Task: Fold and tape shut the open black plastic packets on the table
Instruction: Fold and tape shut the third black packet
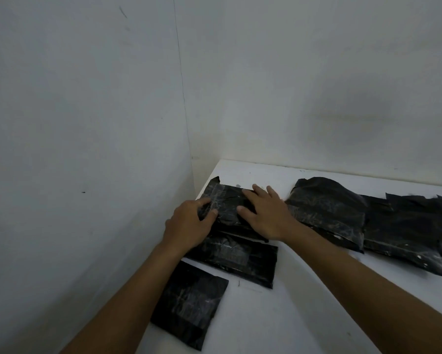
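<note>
A folded black plastic packet (227, 203) lies at the far left corner of the white table (304, 302), with a strip of clear tape across its left end. My left hand (189, 223) grips that left end, thumb on the tape. My right hand (268, 215) lies flat on the packet's right part, fingers spread. Two more taped packets lie nearer me: one (237, 259) just below my hands, another (189, 305) at the table's left edge. To the right, several unfolded black packets (342, 213) overlap in a row.
White walls meet in a corner just behind the table's far left end. The table's left edge runs close to the left wall. Bare table surface shows in front of the row of packets and near my right forearm.
</note>
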